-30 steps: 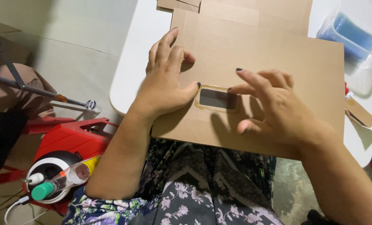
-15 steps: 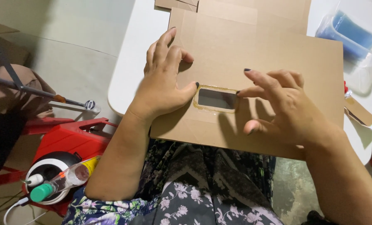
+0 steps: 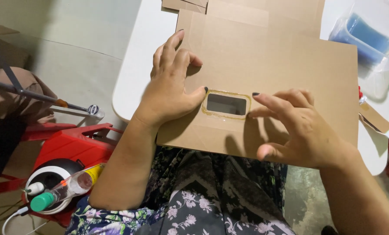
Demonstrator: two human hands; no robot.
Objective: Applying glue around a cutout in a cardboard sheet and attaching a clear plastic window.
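Left hand point(image 3: 170, 89) flat on cardboard sheet point(image 3: 273, 65) | right hand point(image 3: 301, 128) beside cutout point(image 3: 226, 104)

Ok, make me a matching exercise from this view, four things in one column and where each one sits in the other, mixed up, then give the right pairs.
Things:
1. left hand
2. right hand
3. green-capped bottle
4. blue plastic packet

Places:
A. lying on the roll on the red stool, lower left
B. flat on the cardboard sheet, left of the rectangular cut-out
C. on the white table, far right corner
D. fingertips on the cardboard, right of the cut-out

Pairs: 1-B, 2-D, 3-A, 4-C
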